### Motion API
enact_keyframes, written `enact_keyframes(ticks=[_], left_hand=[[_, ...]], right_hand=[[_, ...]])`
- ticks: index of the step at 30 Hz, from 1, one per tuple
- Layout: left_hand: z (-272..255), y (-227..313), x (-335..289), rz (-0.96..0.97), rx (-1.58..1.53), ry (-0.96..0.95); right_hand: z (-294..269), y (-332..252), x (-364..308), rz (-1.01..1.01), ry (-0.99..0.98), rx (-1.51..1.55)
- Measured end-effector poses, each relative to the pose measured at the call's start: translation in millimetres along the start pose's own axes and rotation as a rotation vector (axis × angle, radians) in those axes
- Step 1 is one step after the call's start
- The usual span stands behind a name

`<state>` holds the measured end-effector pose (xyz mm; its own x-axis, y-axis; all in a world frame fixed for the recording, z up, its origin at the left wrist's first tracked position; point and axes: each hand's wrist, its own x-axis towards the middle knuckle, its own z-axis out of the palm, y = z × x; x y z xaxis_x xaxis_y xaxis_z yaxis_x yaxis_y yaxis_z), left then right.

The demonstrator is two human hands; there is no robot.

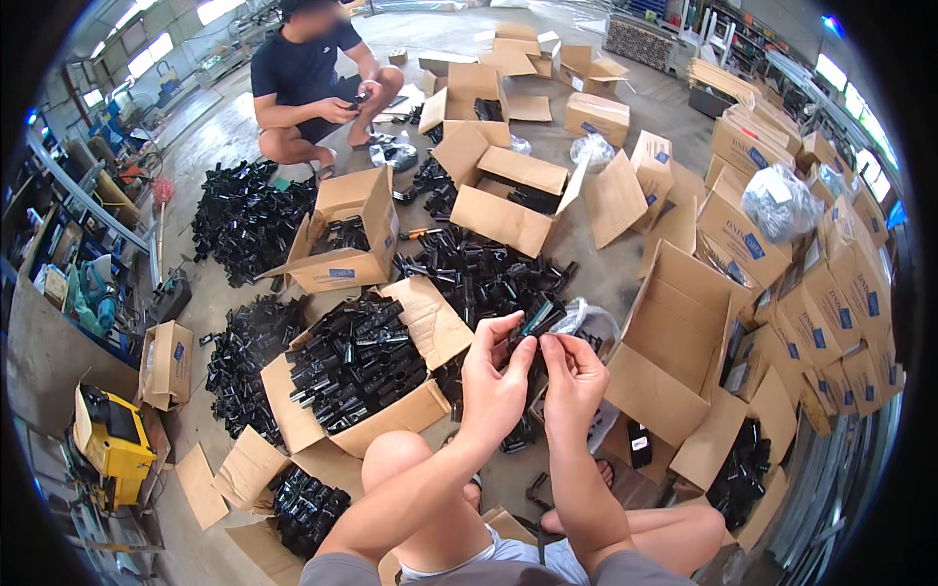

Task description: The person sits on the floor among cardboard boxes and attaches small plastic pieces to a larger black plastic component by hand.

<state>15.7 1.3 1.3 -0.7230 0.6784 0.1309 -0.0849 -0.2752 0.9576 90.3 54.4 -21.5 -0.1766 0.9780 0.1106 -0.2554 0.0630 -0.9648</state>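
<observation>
Seemingly concrete, the workshop floor (200,422) bears black parts (249,225).

Bright daylight fills the scene, entering through windows (151,56) at the upper left and pale panes (831,73) at the upper right, both washed out to white. The concrete floor (191,125) carries a hazy glare at the upper left, and the piled black parts (366,366) show small hard glints. A plastic bag (777,203) shines at the right. Shadows are soft. The fingers (521,363) look fairly clear; the co-worker's face is blurred over. Straight edges bow toward the black, blue-flecked rim.
</observation>
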Motion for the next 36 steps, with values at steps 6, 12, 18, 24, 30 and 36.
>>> enact_keyframes(ticks=[6,12,18,24,30,36], left_hand=[[0.1,4.9,0.2,0.012,0.035,-0.003],[0.8,3.6,-0.5,0.030,0.071,-0.004],[-0.1,1.8,0.0,0.039,0.072,0.009],[-1.4,3.7,-1.1,-0.005,0.078,-0.022],[0.9,8.7,-3.0,-0.023,0.092,-0.039],[-1.1,2.2,-1.8,0.013,0.081,-0.018]], right_hand=[[1.2,0.5,0.1,-0.039,0.011,-0.073],[-3.7,5.9,3.3,-0.167,0.029,-0.274],[-3.6,-11.1,1.1,-0.406,-0.014,-0.519],[-10.1,-9.7,4.3,-0.176,-0.105,-0.354],[-8.0,-11.4,2.6,-0.205,-0.086,-0.371],[-0.9,-8.6,-0.8,-0.307,-0.049,-0.422]])
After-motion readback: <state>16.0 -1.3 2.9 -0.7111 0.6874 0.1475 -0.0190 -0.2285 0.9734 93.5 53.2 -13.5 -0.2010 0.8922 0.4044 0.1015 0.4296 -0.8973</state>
